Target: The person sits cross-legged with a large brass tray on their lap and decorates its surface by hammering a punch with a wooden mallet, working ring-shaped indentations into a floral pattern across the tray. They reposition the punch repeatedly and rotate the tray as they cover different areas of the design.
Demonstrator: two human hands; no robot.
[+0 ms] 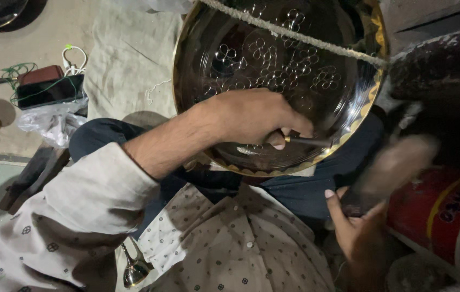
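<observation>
A large round brass plate [343, 97] with punched flower patterns and a zigzag rim rests on my lap. My left hand [251, 116] lies over its lower part, fingers closed on a thin metal punch [308, 141] whose tip points at the rim. My right hand [357, 227] is low at the right, gripping a wooden mallet [397, 165] that is blurred by motion, just right of the plate's rim. A rough rope [294, 35] crosses the plate's top.
A red cylinder [440, 208] lies at the right. A dark phone with cables [49, 89] and a plastic bag [51, 121] sit on the floor at the left. A small brass bell [135, 270] lies below. Grey cloth [132, 54] covers the floor.
</observation>
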